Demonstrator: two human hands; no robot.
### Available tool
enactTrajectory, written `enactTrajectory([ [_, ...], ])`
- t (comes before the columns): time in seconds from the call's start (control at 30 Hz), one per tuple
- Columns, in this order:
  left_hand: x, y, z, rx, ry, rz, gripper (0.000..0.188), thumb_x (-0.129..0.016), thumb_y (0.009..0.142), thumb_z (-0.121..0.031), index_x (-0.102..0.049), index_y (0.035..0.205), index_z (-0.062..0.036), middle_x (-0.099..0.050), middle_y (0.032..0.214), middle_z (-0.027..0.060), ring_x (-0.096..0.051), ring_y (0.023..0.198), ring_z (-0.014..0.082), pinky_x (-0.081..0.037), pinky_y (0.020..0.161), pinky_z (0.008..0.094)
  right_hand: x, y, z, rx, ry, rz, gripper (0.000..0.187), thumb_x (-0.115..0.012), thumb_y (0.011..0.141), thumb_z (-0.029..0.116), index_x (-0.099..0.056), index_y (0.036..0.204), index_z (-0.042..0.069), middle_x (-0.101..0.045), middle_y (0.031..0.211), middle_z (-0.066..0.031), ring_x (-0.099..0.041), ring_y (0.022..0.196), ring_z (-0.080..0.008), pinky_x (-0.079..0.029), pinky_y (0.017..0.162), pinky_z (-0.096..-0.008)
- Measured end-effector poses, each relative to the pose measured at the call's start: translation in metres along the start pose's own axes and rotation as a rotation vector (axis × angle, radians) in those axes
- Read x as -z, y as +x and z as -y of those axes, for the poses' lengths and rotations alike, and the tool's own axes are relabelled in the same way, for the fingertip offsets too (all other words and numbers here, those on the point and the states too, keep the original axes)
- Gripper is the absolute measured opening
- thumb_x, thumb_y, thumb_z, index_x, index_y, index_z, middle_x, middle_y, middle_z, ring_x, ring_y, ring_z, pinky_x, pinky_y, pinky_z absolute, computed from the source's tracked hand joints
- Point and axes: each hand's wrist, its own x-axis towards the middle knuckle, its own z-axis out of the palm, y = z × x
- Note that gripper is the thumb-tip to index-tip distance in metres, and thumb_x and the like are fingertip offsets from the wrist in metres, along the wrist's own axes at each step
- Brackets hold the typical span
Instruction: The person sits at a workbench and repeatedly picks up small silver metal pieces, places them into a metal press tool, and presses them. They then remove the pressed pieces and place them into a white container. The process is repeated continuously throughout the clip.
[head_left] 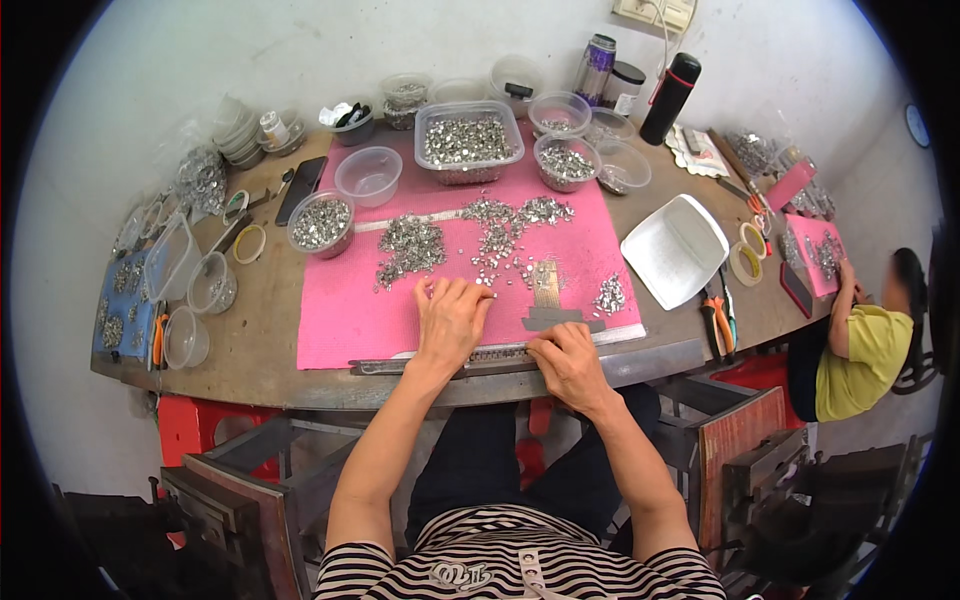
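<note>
My left hand [452, 318] hovers over the near part of a pink mat [330, 310], its fingers curled and close together. Small silvery metal pieces [412, 245] lie in loose heaps just beyond it. Along the table's front edge runs a long, narrow metal rail [498, 354] with a row of small dark segments. My right hand [570, 362] rests at this rail, its thumb and forefinger bent together against it. Whatever either hand pinches is too small or hidden to make out. A tan ridged strip [546, 284] with a grey band [560, 318] lies beyond my right hand.
A rectangular tub [468, 160] and round bowls [321, 222] hold more silvery pieces. To the right are a white tray [676, 250], orange-handled pliers [716, 322] and tape rolls [746, 262]. A black flask [670, 98] stands behind. Another person [860, 350] works at far right.
</note>
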Motion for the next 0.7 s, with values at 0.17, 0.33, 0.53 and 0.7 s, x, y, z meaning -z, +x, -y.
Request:
enactTrajectory([
  [0.17, -0.013, 0.012, 0.009, -0.059, 0.064, 0.05, 0.008, -0.074, 0.089, -0.018, -0.075, 0.097, -0.0145, -0.063, 0.086, 0.0023, -0.059, 0.092, 0.0231, -0.032, 0.104, 0.0511, 0.001, 0.003, -0.003, 0.014, 0.035, 0.027, 0.011, -0.075, 0.085, 0.006, -0.072, 0.096, 0.005, -0.064, 0.093, -0.0075, -0.061, 0.089, -0.0261, -0.045, 0.082, -0.0399],
  [0.33, -0.011, 0.017, 0.011, -0.106, 0.11, 0.127, 0.012, -0.076, 0.087, -0.019, -0.075, 0.098, -0.0156, -0.063, 0.089, 0.0036, -0.058, 0.096, 0.0241, -0.033, 0.105, 0.0551, -0.008, 0.027, -0.027, -0.095, 0.005, -0.024, 0.009, -0.075, 0.087, 0.008, -0.072, 0.094, 0.005, -0.065, 0.088, -0.0077, -0.062, 0.087, -0.0272, -0.044, 0.08, -0.0415],
  [0.53, -0.009, 0.019, 0.01, -0.149, 0.153, 0.141, 0.011, -0.076, 0.087, -0.018, -0.073, 0.097, -0.0146, -0.063, 0.09, 0.0044, -0.058, 0.099, 0.0243, -0.032, 0.107, 0.0569, -0.038, 0.059, -0.057, -0.247, -0.156, -0.053, 0.009, -0.075, 0.086, 0.011, -0.069, 0.089, 0.006, -0.065, 0.085, -0.0078, -0.062, 0.086, -0.0292, -0.042, 0.079, -0.0434],
  [0.7, -0.002, 0.013, 0.005, -0.162, 0.134, 0.106, 0.01, -0.075, 0.089, -0.02, -0.07, 0.096, -0.0144, -0.061, 0.091, 0.0029, -0.057, 0.097, 0.0241, -0.031, 0.106, 0.0564, -0.043, 0.059, -0.06, -0.2, -0.246, -0.076, 0.008, -0.073, 0.087, 0.009, -0.066, 0.088, 0.006, -0.065, 0.085, -0.0084, -0.062, 0.085, -0.0296, -0.042, 0.078, -0.0439],
])
